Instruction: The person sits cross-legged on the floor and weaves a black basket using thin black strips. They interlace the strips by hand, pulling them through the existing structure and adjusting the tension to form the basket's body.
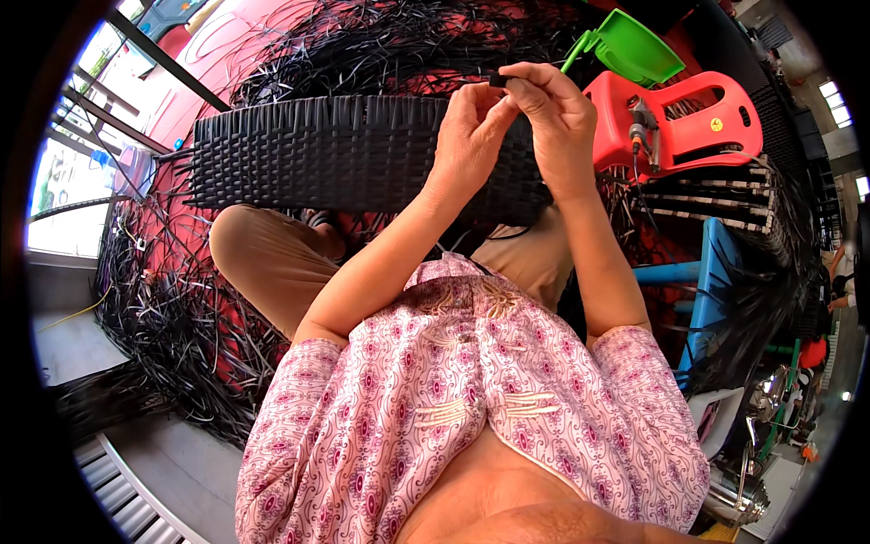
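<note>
Both of my hands meet above the right end of a long black woven panel (308, 150), which lies crosswise in front of my knees. My left hand (473, 127) pinches at a short piece of black strip (498, 81). The fingers of my right hand (557, 122) close around the same strip from the other side, thumb and fingertips together. Only a small dark bit shows between the fingertips. The panel is made of flat black strips in a tight weave, and my forearms cross over part of its near edge.
Loose black strips (390, 41) cover much of the red floor, with another heap (181, 299) on the left. A red plastic chair (662, 136) with a corded tool (642, 127) on it stands right, beside a green dustpan-like item (634, 50). A blue stool (707, 299) is nearer.
</note>
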The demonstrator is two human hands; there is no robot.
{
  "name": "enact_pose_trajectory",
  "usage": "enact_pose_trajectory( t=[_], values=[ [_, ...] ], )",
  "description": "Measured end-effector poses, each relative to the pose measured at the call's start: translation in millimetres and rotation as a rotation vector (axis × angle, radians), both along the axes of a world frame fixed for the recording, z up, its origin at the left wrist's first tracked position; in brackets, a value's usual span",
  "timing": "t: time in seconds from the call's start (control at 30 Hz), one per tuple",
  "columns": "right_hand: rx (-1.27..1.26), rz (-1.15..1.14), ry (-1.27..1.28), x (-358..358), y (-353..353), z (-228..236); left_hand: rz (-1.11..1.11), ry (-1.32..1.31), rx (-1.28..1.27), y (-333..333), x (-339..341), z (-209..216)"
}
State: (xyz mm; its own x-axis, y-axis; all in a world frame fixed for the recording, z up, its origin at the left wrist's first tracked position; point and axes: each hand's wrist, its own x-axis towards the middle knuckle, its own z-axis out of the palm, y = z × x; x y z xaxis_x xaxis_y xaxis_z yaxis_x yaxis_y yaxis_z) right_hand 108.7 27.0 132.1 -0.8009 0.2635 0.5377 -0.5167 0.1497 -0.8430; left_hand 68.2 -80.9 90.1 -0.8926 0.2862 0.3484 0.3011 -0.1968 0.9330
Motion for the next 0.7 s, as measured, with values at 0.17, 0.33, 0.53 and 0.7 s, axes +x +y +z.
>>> enact_pose_trajectory(
  t=[0.17, 0.33, 0.53, 0.7],
  values=[
    [0.228, -0.333, 0.149, 1, -14, -13, -0.133, -0.220, 0.274, -37, 20, 19],
    [0.561, -0.430, 0.310, 1, -22, -29, -0.102, -0.274, 0.151, -55, 17, 25],
    [0.518, -0.367, 0.281, 7, -34, -36, -0.124, -0.154, 0.009, -71, 7, 26],
    [0.449, 0.115, -0.332, 26, 0, -32, 0.030, 0.120, -0.285, -123, -34, 27]
  ],
)
